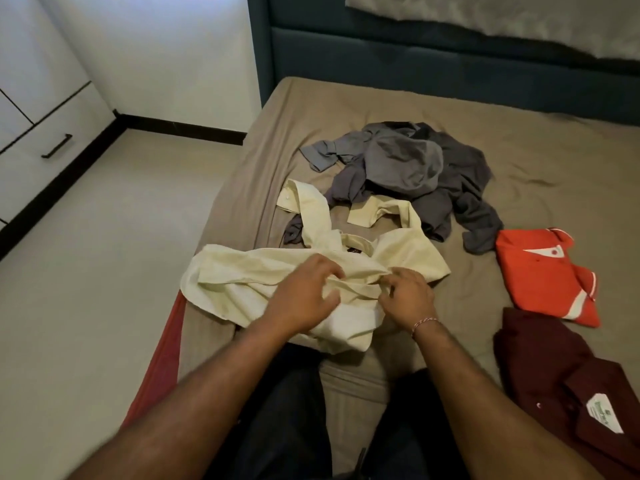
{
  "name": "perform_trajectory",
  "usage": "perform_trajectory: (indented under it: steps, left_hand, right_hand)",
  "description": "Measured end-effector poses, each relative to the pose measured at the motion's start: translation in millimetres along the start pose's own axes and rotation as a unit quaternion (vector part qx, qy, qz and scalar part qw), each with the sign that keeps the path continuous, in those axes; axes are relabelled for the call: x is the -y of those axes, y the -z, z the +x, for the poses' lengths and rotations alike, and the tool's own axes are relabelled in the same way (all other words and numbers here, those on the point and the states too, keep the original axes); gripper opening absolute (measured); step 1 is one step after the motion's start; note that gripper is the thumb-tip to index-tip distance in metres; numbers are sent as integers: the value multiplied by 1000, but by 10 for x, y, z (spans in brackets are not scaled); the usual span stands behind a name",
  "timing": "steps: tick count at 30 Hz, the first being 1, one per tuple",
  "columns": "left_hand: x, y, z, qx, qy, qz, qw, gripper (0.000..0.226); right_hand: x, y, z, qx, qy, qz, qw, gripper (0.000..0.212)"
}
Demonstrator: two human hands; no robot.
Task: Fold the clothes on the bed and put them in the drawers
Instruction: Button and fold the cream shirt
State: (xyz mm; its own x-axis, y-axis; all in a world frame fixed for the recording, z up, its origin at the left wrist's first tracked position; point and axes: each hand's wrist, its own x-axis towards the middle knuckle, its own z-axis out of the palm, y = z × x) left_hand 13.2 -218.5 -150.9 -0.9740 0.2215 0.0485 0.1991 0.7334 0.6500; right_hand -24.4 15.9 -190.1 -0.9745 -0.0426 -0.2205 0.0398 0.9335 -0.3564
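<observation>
A crumpled cream shirt (242, 282) lies on the brown bed (519, 174) right in front of me. My left hand (304, 292) sits on its middle with curled fingers gathering the cloth. My right hand (407, 296) pinches a fold of the same shirt just beside it. Behind the shirt a heap of grey clothes (405, 168) lies unfolded. At the right lie a folded orange polo shirt (540, 275) and a folded maroon shirt (561, 375). White drawers (59, 133) with a black handle stand at the far left.
A dark teal headboard (433, 60) closes the far end of the bed, with a grey blanket (502, 19) above it. Pale floor (104, 271) runs between bed and drawers. A red strip (162, 362) shows along the bed's left edge. My dark-trousered legs are at the bottom.
</observation>
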Motion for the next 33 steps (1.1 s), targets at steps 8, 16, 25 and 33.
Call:
perform_trajectory:
  steps: [8,16,25,33]
  left_hand:
    - [-8,-783,295,81,39,43,995,42]
    - [400,-39,-112,-26,-32,-20,999,15]
    - [1305,935,-773,-209,82,120,967,26]
    - [1285,780,-675,-251,278,156,914,12]
  right_hand:
    - [-39,173,29,-15,-3,325,946,9]
    - [-194,240,139,99,50,111,988,18]
    - [-336,216,22,-48,-37,45,997,20]
    - [-110,153,-119,269,75,117,953,41]
